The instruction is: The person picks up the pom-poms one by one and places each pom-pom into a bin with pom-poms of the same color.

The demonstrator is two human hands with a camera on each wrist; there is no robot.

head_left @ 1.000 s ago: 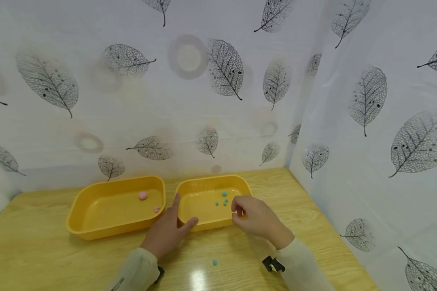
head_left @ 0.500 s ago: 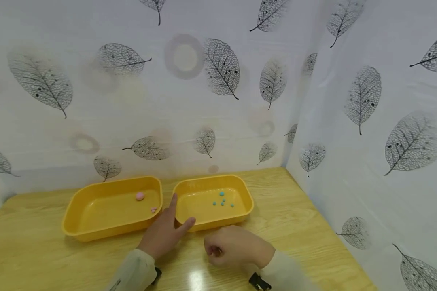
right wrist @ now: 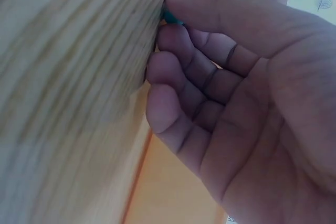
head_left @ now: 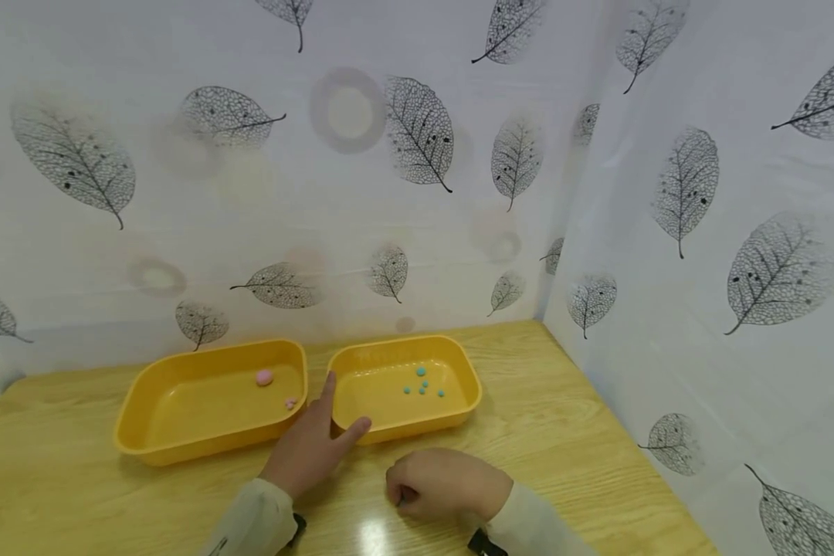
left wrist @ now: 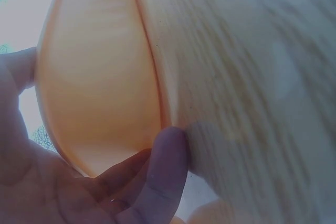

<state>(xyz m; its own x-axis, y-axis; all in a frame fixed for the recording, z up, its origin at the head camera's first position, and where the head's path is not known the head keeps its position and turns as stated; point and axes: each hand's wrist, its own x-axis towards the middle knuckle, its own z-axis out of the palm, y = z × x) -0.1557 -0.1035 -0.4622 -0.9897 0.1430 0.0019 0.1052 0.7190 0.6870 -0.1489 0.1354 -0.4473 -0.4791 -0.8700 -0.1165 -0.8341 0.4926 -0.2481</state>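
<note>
pale curtain printed with grey leaves on two sides; glossy light wooden table below

Leaf-print curtain, left yellow tray with seemingly pink beads.

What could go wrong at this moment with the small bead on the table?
The right hand pinches a tiny teal bead against the smooth wooden table; only a sliver shows between thumb and fingers, so it might slip and roll away. From the head view the hand hides the bead, so the grip is hard to check. The left hand rests on the right tray's corner; a nudge could shake the beads inside.
</note>
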